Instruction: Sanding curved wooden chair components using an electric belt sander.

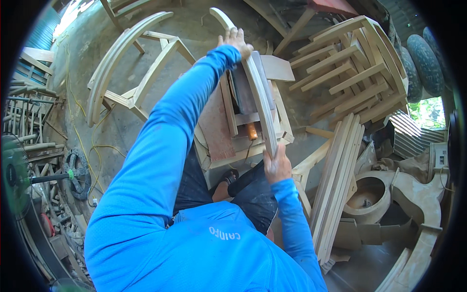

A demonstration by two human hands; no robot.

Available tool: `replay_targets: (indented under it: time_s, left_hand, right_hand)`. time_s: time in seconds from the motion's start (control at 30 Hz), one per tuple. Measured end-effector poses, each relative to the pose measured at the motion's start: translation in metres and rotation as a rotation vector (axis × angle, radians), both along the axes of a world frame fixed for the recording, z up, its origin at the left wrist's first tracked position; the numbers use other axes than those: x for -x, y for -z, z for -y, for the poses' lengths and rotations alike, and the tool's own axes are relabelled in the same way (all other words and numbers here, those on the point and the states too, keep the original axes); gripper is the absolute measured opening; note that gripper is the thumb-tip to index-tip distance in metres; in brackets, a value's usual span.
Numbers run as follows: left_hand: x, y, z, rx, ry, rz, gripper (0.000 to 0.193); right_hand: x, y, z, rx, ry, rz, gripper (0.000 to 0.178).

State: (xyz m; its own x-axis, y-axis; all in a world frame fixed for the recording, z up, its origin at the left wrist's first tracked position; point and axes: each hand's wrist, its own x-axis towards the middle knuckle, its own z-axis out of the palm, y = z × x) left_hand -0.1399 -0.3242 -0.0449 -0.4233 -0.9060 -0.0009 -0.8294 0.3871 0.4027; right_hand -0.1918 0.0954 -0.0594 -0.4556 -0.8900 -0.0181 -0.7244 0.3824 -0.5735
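Observation:
A long curved strip of pale wood [258, 92] runs across in front of me, bowed along its length. My left hand [234, 43] is closed over its far part, the fingers wrapped across the top. Around the near end my right hand [278, 166] is closed, partly hiding that end. Under the wood lies a grey belt-like surface [244, 90], perhaps a belt sander, with an orange handle-like part [251, 131] and a cord. It rests on a low wooden stand [228, 158] between my knees.
A curved wooden frame [134, 95] stands at the left beside a yellow cord [78, 104]. Slatted wooden frames [350, 68] are stacked at the right, above long boards [338, 180]. A band-saw-like machine [367, 192] stands farther right. A fan [17, 173] is at the left edge.

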Motion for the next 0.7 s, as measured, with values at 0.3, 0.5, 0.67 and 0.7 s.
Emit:
replay_targets:
  time_s: [0.3, 0.5, 0.67, 0.7]
  left_hand:
    - [-0.027, -0.035, -0.229, 0.021, 0.077, -0.130, 0.089]
    - [-0.027, -0.012, -0.170, 0.040, 0.065, -0.093, 0.088]
    - [-0.010, -0.004, -0.110, 0.113, 0.085, -0.058, 0.088]
    - [-0.011, -0.005, -0.096, 0.107, 0.082, -0.049, 0.087]
  right_hand:
    - [-0.025, -0.007, -0.216, 0.185, -0.018, 0.046, 0.051]
    - [-0.032, 0.033, -0.154, 0.260, -0.045, 0.018, 0.052]
    - [-0.035, 0.064, -0.090, 0.340, 0.018, 0.033, 0.052]
    - [-0.038, 0.057, -0.080, 0.328, 0.038, 0.026, 0.052]
